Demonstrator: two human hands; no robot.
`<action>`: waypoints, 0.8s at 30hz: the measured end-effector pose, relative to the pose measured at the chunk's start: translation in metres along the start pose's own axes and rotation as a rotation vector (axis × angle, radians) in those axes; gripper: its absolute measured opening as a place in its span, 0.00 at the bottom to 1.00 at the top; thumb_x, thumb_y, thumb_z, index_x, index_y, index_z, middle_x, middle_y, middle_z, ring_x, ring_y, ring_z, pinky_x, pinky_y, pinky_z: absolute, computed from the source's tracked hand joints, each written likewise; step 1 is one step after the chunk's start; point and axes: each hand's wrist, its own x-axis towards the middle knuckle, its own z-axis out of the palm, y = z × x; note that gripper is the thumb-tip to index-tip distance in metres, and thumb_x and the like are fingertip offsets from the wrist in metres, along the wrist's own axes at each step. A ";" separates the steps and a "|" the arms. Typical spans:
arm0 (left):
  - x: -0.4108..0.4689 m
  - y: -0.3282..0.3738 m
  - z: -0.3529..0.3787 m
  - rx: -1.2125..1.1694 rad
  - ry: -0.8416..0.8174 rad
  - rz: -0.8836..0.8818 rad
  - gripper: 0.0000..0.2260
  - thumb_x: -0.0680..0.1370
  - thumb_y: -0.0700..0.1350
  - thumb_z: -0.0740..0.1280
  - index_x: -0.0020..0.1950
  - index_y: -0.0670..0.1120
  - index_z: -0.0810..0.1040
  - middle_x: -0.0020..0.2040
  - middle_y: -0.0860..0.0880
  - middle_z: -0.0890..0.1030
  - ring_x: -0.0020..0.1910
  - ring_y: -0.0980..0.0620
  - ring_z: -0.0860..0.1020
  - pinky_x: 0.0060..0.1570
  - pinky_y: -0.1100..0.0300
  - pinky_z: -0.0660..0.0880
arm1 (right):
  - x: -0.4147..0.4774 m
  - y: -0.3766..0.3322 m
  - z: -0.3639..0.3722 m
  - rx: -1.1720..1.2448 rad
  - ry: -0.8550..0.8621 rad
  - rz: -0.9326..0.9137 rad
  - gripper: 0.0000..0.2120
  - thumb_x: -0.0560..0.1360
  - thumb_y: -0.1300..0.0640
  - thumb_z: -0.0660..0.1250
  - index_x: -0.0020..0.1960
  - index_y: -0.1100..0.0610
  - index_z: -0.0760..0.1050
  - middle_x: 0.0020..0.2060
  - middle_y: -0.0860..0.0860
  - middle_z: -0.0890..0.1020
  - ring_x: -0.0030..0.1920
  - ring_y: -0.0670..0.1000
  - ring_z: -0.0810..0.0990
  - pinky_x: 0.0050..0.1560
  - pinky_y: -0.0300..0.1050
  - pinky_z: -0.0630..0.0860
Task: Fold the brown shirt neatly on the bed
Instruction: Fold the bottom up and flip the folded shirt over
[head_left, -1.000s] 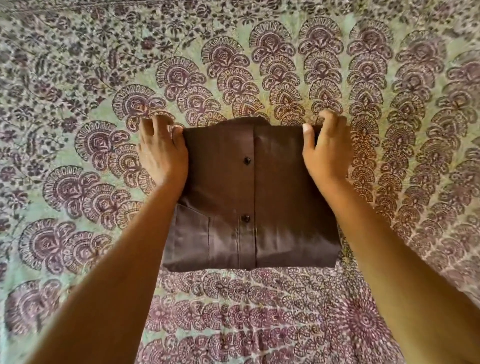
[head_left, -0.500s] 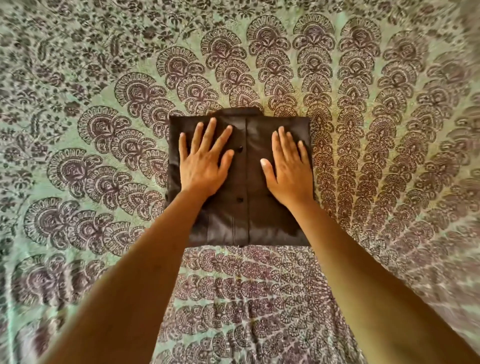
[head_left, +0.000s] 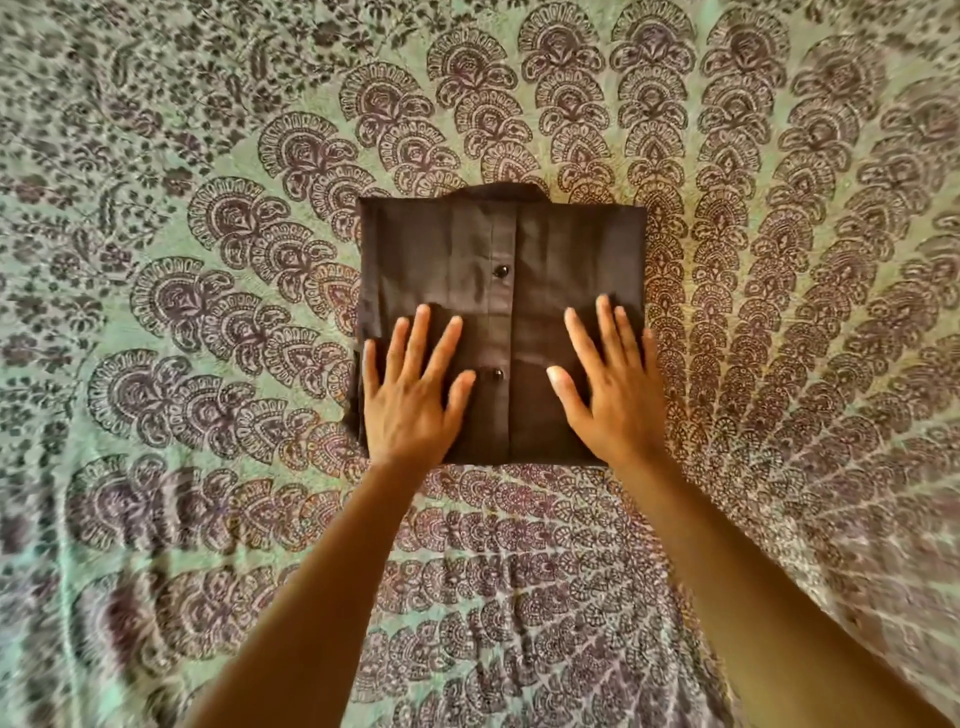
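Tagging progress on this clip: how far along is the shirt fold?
Done: the brown shirt lies on the bed as a squared rectangle, button placket up. In hand: left hand and right hand press flat on its near half, fingers straight. Left: likely only lifting the hands away.

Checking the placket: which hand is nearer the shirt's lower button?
Left. The left hand lies flat beside the lower button, thumb tip close to it; the right hand lies farther off on the other side.

Folded shirt (head_left: 498, 291) lies on the bedspread (head_left: 156, 312), placket up the middle; left hand (head_left: 410, 400) flat on its near-left, right hand (head_left: 610, 397) flat on its near-right.
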 end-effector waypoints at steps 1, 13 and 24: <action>0.001 -0.008 -0.002 -0.008 -0.009 -0.039 0.25 0.78 0.62 0.47 0.75 0.59 0.54 0.77 0.51 0.55 0.76 0.49 0.53 0.73 0.45 0.45 | 0.000 0.002 0.000 -0.004 -0.004 -0.006 0.29 0.77 0.39 0.48 0.75 0.48 0.56 0.75 0.56 0.57 0.75 0.56 0.55 0.72 0.56 0.49; -0.003 -0.061 -0.037 -0.127 0.074 -0.523 0.21 0.82 0.55 0.48 0.75 0.55 0.56 0.78 0.47 0.47 0.76 0.45 0.46 0.72 0.45 0.43 | 0.003 0.001 0.001 0.002 -0.018 0.042 0.29 0.76 0.36 0.46 0.74 0.46 0.56 0.75 0.58 0.55 0.75 0.60 0.52 0.72 0.58 0.49; 0.042 -0.023 -0.064 -0.889 -0.050 -0.814 0.18 0.70 0.47 0.74 0.57 0.43 0.76 0.54 0.46 0.80 0.52 0.46 0.78 0.55 0.53 0.76 | 0.005 0.000 -0.008 0.025 -0.153 0.056 0.35 0.71 0.32 0.36 0.75 0.43 0.47 0.76 0.54 0.45 0.75 0.56 0.41 0.73 0.55 0.40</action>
